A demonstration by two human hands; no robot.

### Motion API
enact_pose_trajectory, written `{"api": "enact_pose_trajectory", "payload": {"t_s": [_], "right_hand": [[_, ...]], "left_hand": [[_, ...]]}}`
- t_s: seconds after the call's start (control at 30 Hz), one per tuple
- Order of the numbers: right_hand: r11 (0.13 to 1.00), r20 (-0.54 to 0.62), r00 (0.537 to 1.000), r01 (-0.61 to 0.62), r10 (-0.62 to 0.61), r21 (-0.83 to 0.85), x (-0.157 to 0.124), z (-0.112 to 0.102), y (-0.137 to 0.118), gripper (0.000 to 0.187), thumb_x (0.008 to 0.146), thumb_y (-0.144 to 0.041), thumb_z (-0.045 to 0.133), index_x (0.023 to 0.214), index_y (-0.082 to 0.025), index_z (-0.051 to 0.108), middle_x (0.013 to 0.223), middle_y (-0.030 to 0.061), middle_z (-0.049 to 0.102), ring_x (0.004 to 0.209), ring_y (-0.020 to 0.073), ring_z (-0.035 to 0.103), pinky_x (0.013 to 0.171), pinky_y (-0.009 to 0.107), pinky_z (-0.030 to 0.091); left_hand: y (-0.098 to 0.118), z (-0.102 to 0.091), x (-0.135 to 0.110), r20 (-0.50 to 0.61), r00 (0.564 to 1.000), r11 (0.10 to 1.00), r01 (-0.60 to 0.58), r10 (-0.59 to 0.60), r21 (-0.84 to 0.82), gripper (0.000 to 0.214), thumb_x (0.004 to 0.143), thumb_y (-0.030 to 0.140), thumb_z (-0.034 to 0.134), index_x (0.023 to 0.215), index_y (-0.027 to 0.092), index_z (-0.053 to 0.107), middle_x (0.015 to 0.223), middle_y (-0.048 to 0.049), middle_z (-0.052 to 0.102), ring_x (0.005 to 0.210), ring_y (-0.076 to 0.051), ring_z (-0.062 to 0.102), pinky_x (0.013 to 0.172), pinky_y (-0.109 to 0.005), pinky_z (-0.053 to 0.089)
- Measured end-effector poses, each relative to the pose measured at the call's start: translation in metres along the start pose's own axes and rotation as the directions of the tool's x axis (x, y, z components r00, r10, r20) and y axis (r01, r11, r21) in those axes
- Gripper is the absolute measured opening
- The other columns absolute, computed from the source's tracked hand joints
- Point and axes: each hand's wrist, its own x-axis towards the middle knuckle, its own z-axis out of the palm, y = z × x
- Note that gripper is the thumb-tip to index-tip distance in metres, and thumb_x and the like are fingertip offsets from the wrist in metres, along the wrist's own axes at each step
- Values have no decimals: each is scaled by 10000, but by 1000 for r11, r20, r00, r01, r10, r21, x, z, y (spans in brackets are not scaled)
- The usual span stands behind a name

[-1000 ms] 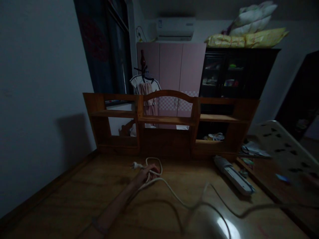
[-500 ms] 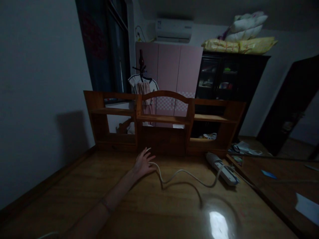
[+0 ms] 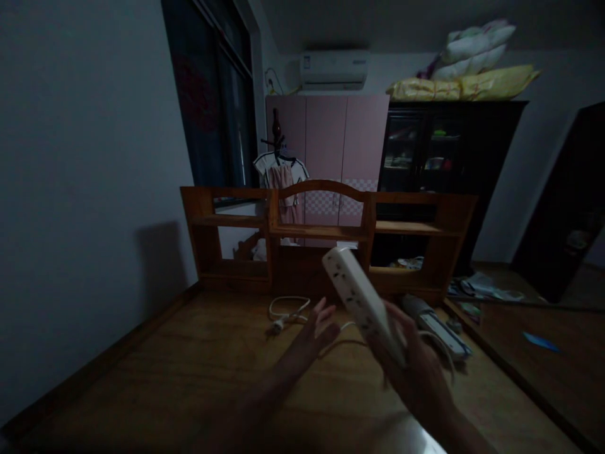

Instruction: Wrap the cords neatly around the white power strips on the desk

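Note:
My right hand (image 3: 416, 372) grips a white power strip (image 3: 362, 295) by its near end and holds it tilted up above the wooden desk (image 3: 165, 378). Its cord (image 3: 350, 328) runs down under my hands. My left hand (image 3: 312, 337) hovers just left of the strip with fingers stretched out, holding nothing. A coil of white cord with a plug (image 3: 286, 310) lies on the desk beyond my left hand. A second white power strip (image 3: 437, 325) lies flat on the desk to the right, partly behind my right hand.
A wooden shelf unit (image 3: 326, 233) stands along the desk's far edge. Papers (image 3: 482, 290) lie at the right on a darker surface. A wall is close on the left. A pink wardrobe (image 3: 331, 139) and a dark cabinet (image 3: 444, 151) stand behind.
My right hand has come into view holding a power strip up. My left hand let go of the cord, now coiled by the shelf, and drew back toward the strip.

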Motion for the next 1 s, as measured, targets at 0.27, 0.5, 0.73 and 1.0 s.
{"api": "enact_pose_trajectory", "payload": {"t_s": [0.27, 0.5, 0.73, 1.0], "right_hand": [[969, 232, 941, 239, -247, 66, -24, 50, -27, 724, 806, -150, 523, 1449, -268, 211, 1276, 104, 550, 1122, 257, 567, 848, 390, 534], [973, 513, 858, -139, 27, 182, -57, 59, 13, 442, 805, -161, 472, 1238, -234, 525, 836, 34, 693, 575, 145, 628, 489, 218, 469], [992, 554, 832, 96, -32, -87, -50, 14, 43, 155, 865, -233, 517, 846, -204, 668, 600, 6, 655, 500, 135, 595, 466, 219, 317], [884, 419, 798, 467, -433, 23, -9, -52, 17, 214, 820, -291, 658, 660, -179, 572, 633, 3, 568, 647, 139, 533, 629, 275, 366]], "left_hand": [[-18, 13, -25, -195, 976, 985, 68, -99, -161, 464, 754, 380, 701, 1170, 252, 543, 1099, -86, 637, 986, -262, 621, 781, -339, 488], [13, -19, -12, 57, 994, 946, 107, -94, -305, 579, 837, 487, 476, 1264, 97, 503, 688, -78, 622, 636, -212, 602, 581, -313, 467], [25, -44, -1, 33, 998, 950, 66, -58, -307, 601, 810, 384, 504, 1338, 106, 439, 806, -94, 653, 587, -159, 571, 538, -277, 470], [-2, -59, -4, 212, 920, 929, 357, -331, -99, 591, 791, 404, 465, 1277, 68, 506, 854, -137, 673, 657, -197, 626, 555, -279, 477]]}}
